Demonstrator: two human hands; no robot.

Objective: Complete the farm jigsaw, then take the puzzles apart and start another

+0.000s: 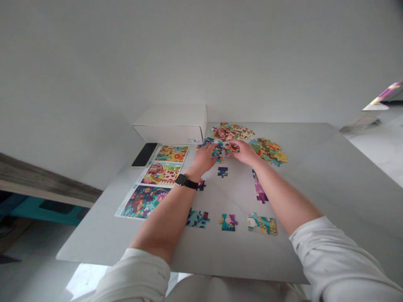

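My left hand (205, 157) rests with its fingers spread on a pile of dark blue and teal puzzle pieces (218, 150). At the right side of this pile, my right hand (244, 152) has thumb and fingers closed around a reddish puzzle piece (230, 148); its fingertips are small and partly hidden. A single dark blue piece (222, 172) lies just in front of the hands. Nearer me are joined leaf-patterned pieces (197, 219), a teal and purple piece (228, 222) and a joined yellow-green strip (262, 224). Purple pieces (259, 188) lie beside my right forearm.
Behind the hands are a pink-red pile (232, 131) and a yellow-green pile (270, 151) of pieces. A white box (171, 123) stands against the wall. On the left lie a phone (145, 154) and a printed picture sheet (160, 174) on the table (317, 167).
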